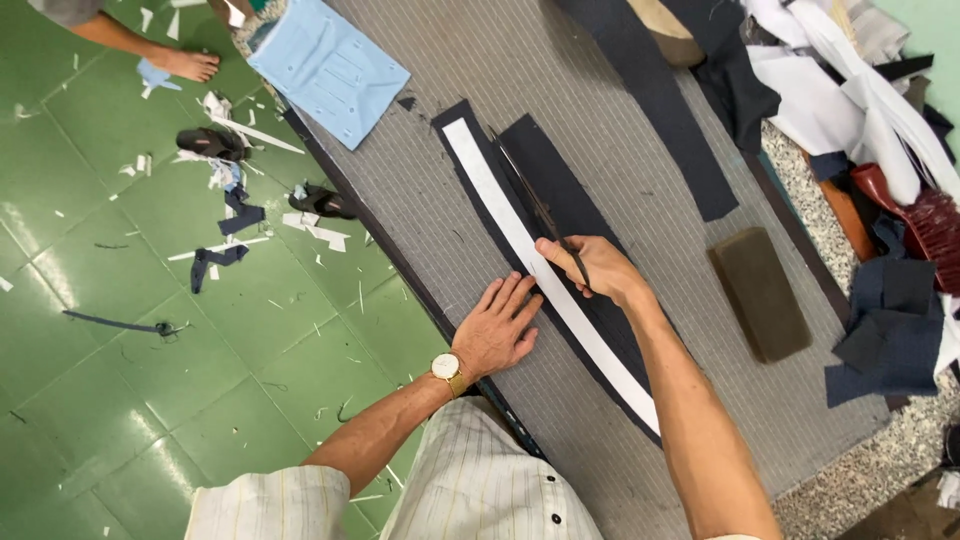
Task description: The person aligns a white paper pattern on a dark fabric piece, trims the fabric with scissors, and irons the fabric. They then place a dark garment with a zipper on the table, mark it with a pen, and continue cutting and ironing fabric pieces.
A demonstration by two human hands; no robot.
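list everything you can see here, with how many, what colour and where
white strip: one, white, on dark fabric mid-table
dark fabric pieces: several, navy, on table
scissors: one, dark, on the fabric
block: one, brown, right of fabric
blue fabric: one, light blue, table's far corner
fabric heap: many, white and navy, right
scraps: many, on green floor
another person's foot: one, top left
left hand: flat, beside strip
right hand: grip on scissors

You look down on a grey striped work table (620,90) running diagonally, its dark edge bordering a glossy green tiled floor (110,330). White and dark fabric scraps (225,190) litter that floor near the table's left edge. A pale green wall (935,40) shows at the upper right corner.
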